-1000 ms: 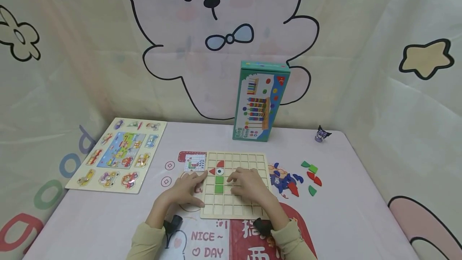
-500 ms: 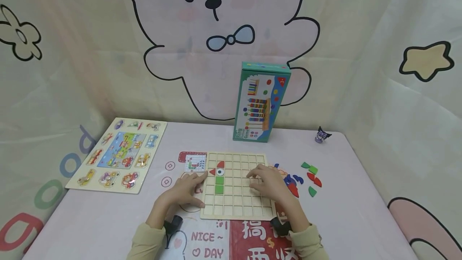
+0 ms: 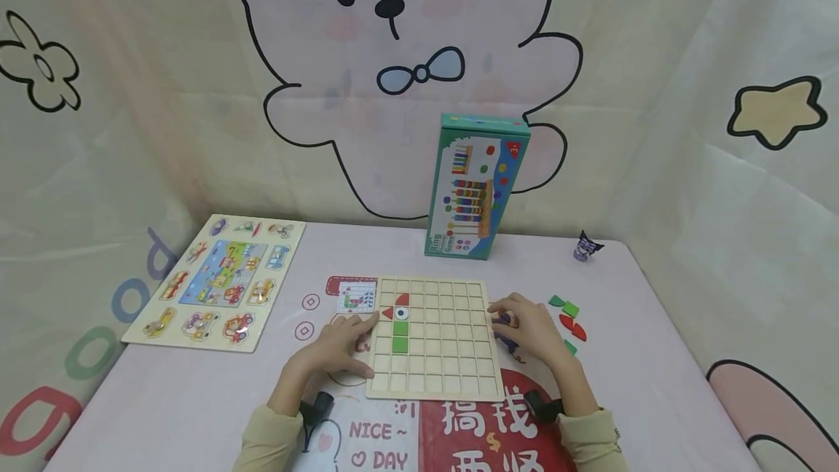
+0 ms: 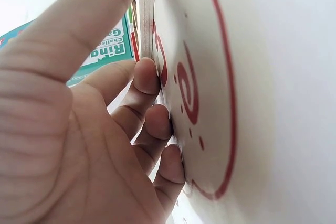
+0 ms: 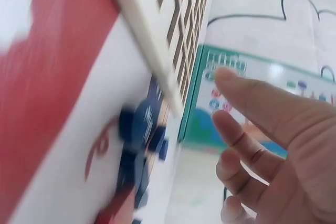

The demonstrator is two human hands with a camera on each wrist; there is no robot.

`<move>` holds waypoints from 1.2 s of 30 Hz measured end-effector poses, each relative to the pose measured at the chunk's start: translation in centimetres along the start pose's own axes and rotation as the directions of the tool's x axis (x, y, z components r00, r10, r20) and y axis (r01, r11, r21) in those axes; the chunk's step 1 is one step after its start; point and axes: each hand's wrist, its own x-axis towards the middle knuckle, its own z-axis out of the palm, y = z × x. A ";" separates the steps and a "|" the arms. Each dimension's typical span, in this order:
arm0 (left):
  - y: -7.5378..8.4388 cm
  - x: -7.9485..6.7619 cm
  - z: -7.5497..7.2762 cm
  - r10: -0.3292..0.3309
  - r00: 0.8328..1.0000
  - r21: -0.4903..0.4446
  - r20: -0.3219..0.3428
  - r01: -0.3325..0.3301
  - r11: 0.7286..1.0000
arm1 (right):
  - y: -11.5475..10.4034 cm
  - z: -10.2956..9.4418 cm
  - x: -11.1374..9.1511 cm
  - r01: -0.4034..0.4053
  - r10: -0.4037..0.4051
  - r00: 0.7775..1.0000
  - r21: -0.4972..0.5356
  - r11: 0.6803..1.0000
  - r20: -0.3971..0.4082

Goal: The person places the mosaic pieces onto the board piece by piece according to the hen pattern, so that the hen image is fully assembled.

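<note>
1. My white-covered table [image 3: 655, 384] runs beneath everything.
2. The vehicle picture puzzle [image 3: 261, 261] lies flat at ten o'clock.
3. The gridded wooden board [image 3: 452, 370] lies at the table's middle, just in front of me.
4. The Ring game box [image 3: 475, 195] stands between twelve and one o'clock, beyond the board.
5. My left hand [image 3: 336, 347] grips nothing: extended thumb and forefinger touch the board's nine-o'clock edge.
6. My right hand [image 3: 532, 328] is released, fingers loosely bent, just beyond the board's three-o'clock edge, near blurred blue pieces [image 5: 140, 127].
7. A printed pattern card [image 3: 357, 298] lies by the board's ten-o'clock corner.
8. A small dark figurine [image 3: 585, 247] sits between one and two o'clock.
9. On the board's ten-o'clock side are two red pieces [image 3: 403, 300], an eye tile [image 3: 401, 314] and two green squares [image 3: 400, 329]; loose red and green pieces [image 3: 572, 323] lie past my right hand.
</note>
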 end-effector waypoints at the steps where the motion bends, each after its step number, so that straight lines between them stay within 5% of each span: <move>1: 0.0 0.0 0.0 0.003 1.000 0.002 -0.001 -0.003 1.000 | 0.5 -0.2 0.0 -0.014 0.014 1.000 0.009 1.000 0.005; 19: 0.0 0.0 0.1 -0.015 1.000 0.002 -0.007 0.015 1.000 | 8.4 -3.4 0.6 -0.154 0.155 0.988 -0.032 0.988 0.017; 36: 0.0 0.0 0.2 0.004 1.000 0.007 -0.004 -0.004 1.000 | 11.7 -4.0 1.0 -0.217 0.221 0.972 -0.060 0.974 0.085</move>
